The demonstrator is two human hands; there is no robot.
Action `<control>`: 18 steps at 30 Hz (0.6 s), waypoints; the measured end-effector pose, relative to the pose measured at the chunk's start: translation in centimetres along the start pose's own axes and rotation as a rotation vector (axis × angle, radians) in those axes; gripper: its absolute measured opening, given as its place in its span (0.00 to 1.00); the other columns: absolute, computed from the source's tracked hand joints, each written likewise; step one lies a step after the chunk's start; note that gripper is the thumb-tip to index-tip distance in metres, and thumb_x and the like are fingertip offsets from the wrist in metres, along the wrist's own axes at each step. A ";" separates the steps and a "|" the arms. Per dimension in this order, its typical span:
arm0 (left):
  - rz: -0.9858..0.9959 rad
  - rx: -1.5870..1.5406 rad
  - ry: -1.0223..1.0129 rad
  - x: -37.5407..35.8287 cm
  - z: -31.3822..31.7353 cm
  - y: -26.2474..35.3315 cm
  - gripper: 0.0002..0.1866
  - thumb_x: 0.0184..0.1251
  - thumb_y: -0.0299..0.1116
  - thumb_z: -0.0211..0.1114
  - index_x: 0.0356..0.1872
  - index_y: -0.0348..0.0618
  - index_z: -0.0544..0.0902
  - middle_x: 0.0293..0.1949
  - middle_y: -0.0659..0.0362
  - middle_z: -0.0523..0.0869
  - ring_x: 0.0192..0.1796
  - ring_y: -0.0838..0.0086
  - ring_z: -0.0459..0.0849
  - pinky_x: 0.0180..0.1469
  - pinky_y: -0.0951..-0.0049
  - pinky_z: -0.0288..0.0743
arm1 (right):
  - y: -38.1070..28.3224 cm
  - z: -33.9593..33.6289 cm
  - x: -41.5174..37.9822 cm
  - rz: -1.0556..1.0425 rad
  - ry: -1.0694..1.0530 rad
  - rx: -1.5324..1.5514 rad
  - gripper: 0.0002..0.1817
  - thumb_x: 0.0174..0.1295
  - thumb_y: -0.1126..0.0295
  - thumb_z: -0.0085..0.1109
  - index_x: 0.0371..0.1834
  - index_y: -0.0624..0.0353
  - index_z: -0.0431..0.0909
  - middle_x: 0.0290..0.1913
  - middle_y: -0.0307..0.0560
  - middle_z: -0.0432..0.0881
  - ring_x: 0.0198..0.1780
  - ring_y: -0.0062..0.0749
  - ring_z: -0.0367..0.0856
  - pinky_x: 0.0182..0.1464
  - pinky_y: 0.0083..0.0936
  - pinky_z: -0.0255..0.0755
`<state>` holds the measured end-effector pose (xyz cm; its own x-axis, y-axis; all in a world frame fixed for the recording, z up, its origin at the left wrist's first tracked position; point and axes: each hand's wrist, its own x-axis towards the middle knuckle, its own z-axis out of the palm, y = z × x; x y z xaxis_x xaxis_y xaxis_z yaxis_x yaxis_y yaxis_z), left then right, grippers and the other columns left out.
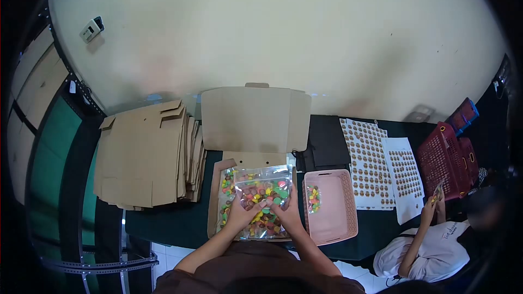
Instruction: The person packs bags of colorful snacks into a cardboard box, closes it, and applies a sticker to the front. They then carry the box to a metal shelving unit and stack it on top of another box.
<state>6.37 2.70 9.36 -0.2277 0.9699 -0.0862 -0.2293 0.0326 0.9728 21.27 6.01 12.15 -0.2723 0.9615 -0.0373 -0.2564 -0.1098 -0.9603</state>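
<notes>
A clear zip bag of colourful round candies (263,175) is held between my two hands, its zip edge facing away from me. My left hand (242,215) grips the bag's left side, and my right hand (289,213) grips its right side. Both thumbs meet on the front of the bag. Beneath it is an open cardboard box (213,223) with its lid (248,120) standing up against the wall. More bagged candies (226,183) lie inside the box on the left; the held bag hides much of the interior.
Right of the box stands a pink basket (338,207) with one small candy bag (314,199) in it. Flattened cardboard boxes (139,158) are stacked at left. Sticker sheets (370,163) and a maroon basket (438,158) lie farther right. Another person (430,250) handles a small packet there.
</notes>
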 end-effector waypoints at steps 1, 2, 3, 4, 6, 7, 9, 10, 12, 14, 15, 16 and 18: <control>-0.011 0.054 -0.010 -0.3 0.1 0.8 0.18 0.59 0.26 0.65 0.48 0.39 0.70 0.39 0.62 0.78 0.36 0.85 0.76 0.37 0.85 0.71 | -0.5 0.2 -0.3 0.006 -0.023 -0.013 0.40 0.60 0.77 0.56 0.70 0.59 0.40 0.59 0.50 0.63 0.55 0.30 0.70 0.58 0.27 0.65; -0.021 0.109 -0.020 -0.5 0.2 1.2 0.17 0.60 0.26 0.64 0.49 0.41 0.70 0.39 0.62 0.78 0.34 0.86 0.75 0.36 0.86 0.70 | -0.7 0.3 -0.4 0.011 -0.046 -0.026 0.39 0.60 0.77 0.56 0.69 0.59 0.41 0.59 0.50 0.63 0.56 0.29 0.70 0.58 0.27 0.66; -0.017 0.070 -0.018 -0.3 0.1 0.7 0.18 0.59 0.26 0.65 0.49 0.41 0.70 0.38 0.64 0.78 0.34 0.87 0.75 0.36 0.87 0.69 | -0.3 0.2 -0.2 0.009 -0.047 -0.025 0.39 0.60 0.77 0.56 0.69 0.59 0.41 0.59 0.50 0.63 0.56 0.29 0.70 0.58 0.27 0.66; -0.016 0.071 -0.018 -0.2 0.0 0.3 0.18 0.59 0.26 0.65 0.49 0.41 0.70 0.38 0.64 0.78 0.34 0.87 0.75 0.36 0.87 0.69 | 0.4 0.0 0.1 -0.013 -0.023 0.019 0.37 0.60 0.76 0.56 0.68 0.61 0.43 0.58 0.50 0.65 0.55 0.30 0.71 0.57 0.26 0.67; -0.013 -0.005 0.056 -0.2 -0.2 0.0 0.19 0.58 0.25 0.66 0.50 0.42 0.70 0.36 0.65 0.77 0.34 0.87 0.74 0.35 0.87 0.68 | 0.8 -0.1 0.3 -0.034 -0.001 0.065 0.35 0.61 0.75 0.56 0.67 0.62 0.45 0.58 0.50 0.66 0.54 0.30 0.72 0.55 0.26 0.68; -0.133 0.012 -0.012 -0.3 -0.9 0.5 0.21 0.57 0.25 0.67 0.50 0.43 0.70 0.37 0.65 0.77 0.35 0.85 0.75 0.35 0.85 0.68 | 0.6 -0.1 0.3 -0.017 -0.010 0.074 0.35 0.61 0.75 0.56 0.67 0.62 0.46 0.57 0.50 0.67 0.54 0.29 0.72 0.55 0.25 0.68; -0.106 0.024 -0.019 -0.5 -0.6 0.6 0.23 0.55 0.27 0.69 0.51 0.41 0.70 0.36 0.65 0.77 0.34 0.86 0.75 0.34 0.85 0.69 | 0.1 -0.1 0.2 0.000 -0.019 0.084 0.35 0.60 0.75 0.56 0.67 0.62 0.47 0.56 0.49 0.68 0.54 0.28 0.72 0.55 0.25 0.68; -0.080 0.035 -0.027 -0.7 -0.4 0.8 0.26 0.53 0.28 0.71 0.53 0.40 0.70 0.35 0.65 0.77 0.32 0.87 0.74 0.33 0.86 0.70 | -0.2 -0.1 0.0 -0.010 -0.031 0.002 0.34 0.61 0.75 0.56 0.66 0.62 0.48 0.55 0.49 0.69 0.53 0.28 0.72 0.54 0.25 0.68; -0.024 -0.004 -0.058 -1.1 0.4 1.6 0.26 0.52 0.28 0.71 0.52 0.40 0.70 0.38 0.63 0.78 0.36 0.85 0.76 0.36 0.85 0.71 | 0.0 -0.2 -0.1 -0.017 -0.044 -0.080 0.33 0.61 0.75 0.56 0.66 0.62 0.48 0.54 0.48 0.70 0.53 0.27 0.72 0.54 0.25 0.68; 0.037 -0.043 -0.088 -1.2 1.0 2.4 0.26 0.51 0.28 0.72 0.52 0.40 0.70 0.42 0.61 0.79 0.40 0.83 0.78 0.40 0.84 0.73 | 0.9 -0.4 0.4 0.080 0.087 0.068 0.35 0.58 0.77 0.59 0.65 0.62 0.50 0.52 0.47 0.72 0.53 0.27 0.73 0.54 0.24 0.68; 0.044 0.000 -0.066 -1.2 1.1 2.7 0.26 0.51 0.27 0.71 0.50 0.40 0.69 0.45 0.59 0.78 0.43 0.81 0.78 0.44 0.83 0.73 | 0.5 -0.3 0.3 0.057 0.053 0.039 0.35 0.56 0.77 0.61 0.64 0.63 0.52 0.51 0.47 0.72 0.53 0.27 0.73 0.53 0.24 0.69; 0.050 0.043 -0.045 -1.2 1.2 2.7 0.25 0.51 0.27 0.71 0.49 0.40 0.68 0.48 0.57 0.77 0.47 0.79 0.78 0.47 0.81 0.74 | 0.0 -0.1 0.1 0.056 0.049 0.039 0.35 0.56 0.77 0.61 0.64 0.63 0.52 0.51 0.47 0.72 0.53 0.27 0.73 0.53 0.24 0.69; 0.059 0.068 -0.068 -1.2 0.7 1.9 0.25 0.51 0.26 0.71 0.48 0.40 0.68 0.49 0.57 0.77 0.47 0.78 0.78 0.49 0.80 0.73 | -0.7 0.1 -0.3 -0.060 -0.029 -0.083 0.33 0.57 0.75 0.60 0.64 0.63 0.53 0.50 0.47 0.73 0.52 0.27 0.73 0.52 0.24 0.70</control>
<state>6.91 1.82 11.45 -0.1741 0.9846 -0.0158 -0.1525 -0.0111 0.9882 21.48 5.77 12.87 -0.2860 0.9578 0.0281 -0.1953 -0.0295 -0.9803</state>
